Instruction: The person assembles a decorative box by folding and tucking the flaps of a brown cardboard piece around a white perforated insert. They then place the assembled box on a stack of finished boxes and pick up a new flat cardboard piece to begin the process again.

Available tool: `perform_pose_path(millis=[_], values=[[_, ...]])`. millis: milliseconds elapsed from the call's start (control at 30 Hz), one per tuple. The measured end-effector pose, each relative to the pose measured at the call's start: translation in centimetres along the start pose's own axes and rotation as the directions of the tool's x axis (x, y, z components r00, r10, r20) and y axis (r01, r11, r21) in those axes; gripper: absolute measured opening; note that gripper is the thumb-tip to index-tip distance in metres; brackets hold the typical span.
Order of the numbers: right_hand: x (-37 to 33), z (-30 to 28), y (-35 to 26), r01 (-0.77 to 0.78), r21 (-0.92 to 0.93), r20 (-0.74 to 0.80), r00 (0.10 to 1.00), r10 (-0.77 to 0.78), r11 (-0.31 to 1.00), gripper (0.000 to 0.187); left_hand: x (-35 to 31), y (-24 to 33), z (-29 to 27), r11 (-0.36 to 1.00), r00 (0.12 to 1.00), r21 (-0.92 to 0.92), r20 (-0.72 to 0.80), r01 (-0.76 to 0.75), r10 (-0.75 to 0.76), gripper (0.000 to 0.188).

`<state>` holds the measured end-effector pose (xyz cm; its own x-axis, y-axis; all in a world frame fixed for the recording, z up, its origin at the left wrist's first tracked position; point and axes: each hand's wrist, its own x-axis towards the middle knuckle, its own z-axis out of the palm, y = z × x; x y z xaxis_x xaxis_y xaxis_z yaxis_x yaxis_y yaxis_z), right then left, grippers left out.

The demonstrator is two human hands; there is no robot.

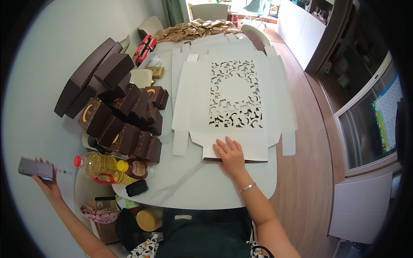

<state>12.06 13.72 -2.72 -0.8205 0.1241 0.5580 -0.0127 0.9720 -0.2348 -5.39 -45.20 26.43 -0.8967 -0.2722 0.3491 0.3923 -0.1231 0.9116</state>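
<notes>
Out at the far left, my left hand (50, 185) is raised and closed around a small dark brown box (36, 168). My right hand (231, 157) lies flat, fingers stretched, on the near flap of a white cardboard blank (198, 94). This unfolded blank has a lacy cut-out pattern (235, 116) in its middle panel, and a dark edge shows under its near flap. Many dark brown boxes (124, 137) are stacked on the table's left side, some patterned with an orange curve.
Oil bottles (97, 164) and a black object (137, 188) stand near the table's (180, 180) front left. A red-and-black tool (145, 49) lies behind the boxes. Gold-brown packets (193, 30) cover the far end. A wall (34, 107) borders the left; chairs (256, 36) stand around.
</notes>
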Motion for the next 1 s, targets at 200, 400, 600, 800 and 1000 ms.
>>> perform_pose_path(millis=[200, 400, 600, 800, 1000], values=[[0.1, -0.2, -0.4, -0.005, -0.013, 0.028, 1.000, 0.006, 1.000, 0.034, -8.5, -8.8, -7.1, 0.928, 0.915, 0.066, -0.205, 0.367, -0.347, 0.063], [0.2, -0.1, -0.5, -0.003, -0.019, 0.033, 0.999, 0.004, 1.000, 0.035, -16.0, -16.7, -8.7, 0.794, 0.753, -0.058, -0.282, 0.605, -0.594, 0.057], [0.3, 0.0, -0.3, 0.000, -0.026, 0.028, 1.000, 0.001, 1.000, 0.034, -19.1, -18.4, -4.1, 0.623, 0.639, -0.246, -0.016, 0.743, -0.769, 0.054], [0.3, 0.0, -0.3, 0.008, -0.029, 0.015, 1.000, -0.008, 1.000, 0.032, -20.0, -20.9, -3.2, 0.550, 0.568, 0.142, -0.227, 0.823, -0.791, 0.042], [0.2, 0.2, -0.3, 0.019, -0.034, 0.004, 1.000, -0.019, 0.999, 0.031, -21.0, -25.2, -3.6, 0.523, 0.709, 0.487, -0.384, 0.700, -0.592, 0.065]])
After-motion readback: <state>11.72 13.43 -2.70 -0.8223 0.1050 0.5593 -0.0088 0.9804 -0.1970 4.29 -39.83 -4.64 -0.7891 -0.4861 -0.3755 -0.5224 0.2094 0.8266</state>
